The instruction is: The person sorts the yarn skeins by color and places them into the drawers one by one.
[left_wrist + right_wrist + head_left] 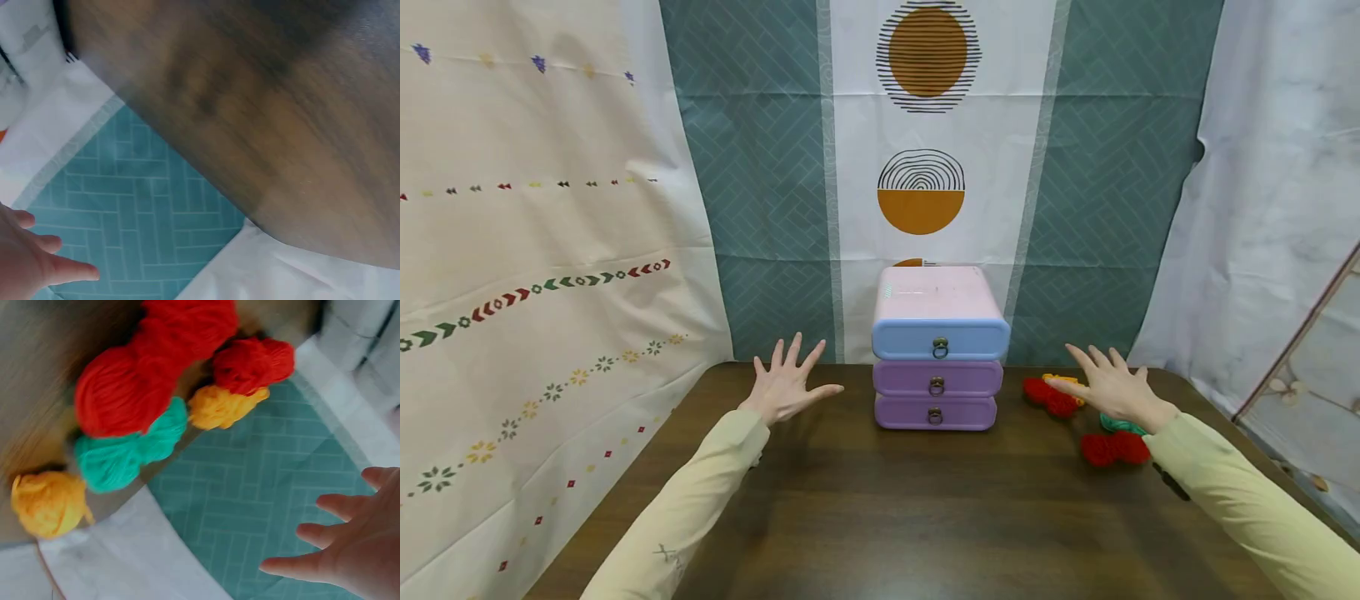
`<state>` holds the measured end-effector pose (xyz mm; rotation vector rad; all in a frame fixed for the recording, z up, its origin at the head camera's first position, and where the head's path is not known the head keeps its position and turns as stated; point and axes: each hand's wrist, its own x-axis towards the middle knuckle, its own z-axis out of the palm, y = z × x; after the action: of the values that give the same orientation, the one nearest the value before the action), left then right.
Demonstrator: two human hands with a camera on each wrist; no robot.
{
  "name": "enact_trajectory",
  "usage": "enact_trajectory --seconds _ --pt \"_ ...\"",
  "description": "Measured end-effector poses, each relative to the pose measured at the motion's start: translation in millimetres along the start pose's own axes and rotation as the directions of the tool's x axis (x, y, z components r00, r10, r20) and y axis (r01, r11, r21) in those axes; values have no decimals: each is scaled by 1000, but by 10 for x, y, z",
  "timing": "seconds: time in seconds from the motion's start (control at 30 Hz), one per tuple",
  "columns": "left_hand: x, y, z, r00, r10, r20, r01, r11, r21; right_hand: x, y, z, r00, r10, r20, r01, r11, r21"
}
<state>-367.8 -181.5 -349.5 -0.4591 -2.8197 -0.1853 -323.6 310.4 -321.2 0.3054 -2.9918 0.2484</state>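
Observation:
My left hand (782, 390) is spread wide above the left back part of the table, with nothing in it. The right hand (1112, 387) is spread the same way over the right side, above the yarn, and holds nothing. Near it lie a red yarn bundle (1051, 397) at the back and another red yarn bundle (1115, 448) nearer the front. The right wrist view also shows green yarn (134, 447), a yellow yarn bundle (226, 406) and a second yellow bundle (50, 505). Between the hands stands a small chest of drawers (936, 379).
The chest has a pink top, one blue drawer front (940, 339) and two purple ones, each with a ring pull. A dark wooden table (880, 517) carries everything. Patterned cloths hang behind it and on both sides, with a green curtain (752, 192) at the back.

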Motion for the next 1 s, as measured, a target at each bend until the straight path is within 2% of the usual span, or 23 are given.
enact_trajectory --seconds 0.1,0.23,0.43,0.5,0.57,0.73,0.8,0.9,1.0 --pt "28 35 -12 1000 9 10 -9 1000 -20 28 -104 -41 1000 -12 5 11 993 121" --pt "84 105 -90 1000 25 12 -24 999 -48 65 -233 -104 999 -46 1 44 955 292" --pt "174 202 -241 998 54 13 -53 994 -96 70 -327 -169 998 -48 42 25 901 433" --pt "197 227 -281 998 62 13 -60 989 -134 72 -349 -186 996 -52 71 11 873 488" --pt "213 253 -314 997 67 25 -62 983 -175 75 -364 -201 994 -65 89 3 824 566" --pt "248 311 -385 994 89 62 -70 961 -268 86 -429 -241 989 -102 108 -17 648 762" --pt "270 329 -404 993 111 51 -90 950 -299 86 -479 -254 988 -112 103 -19 582 813" --pt "310 357 -430 988 152 6 -142 931 -336 83 -578 -260 988 -138 72 8 511 859" --pt "355 390 -456 980 193 -52 -198 904 -379 88 -687 -247 986 -168 22 59 464 884"
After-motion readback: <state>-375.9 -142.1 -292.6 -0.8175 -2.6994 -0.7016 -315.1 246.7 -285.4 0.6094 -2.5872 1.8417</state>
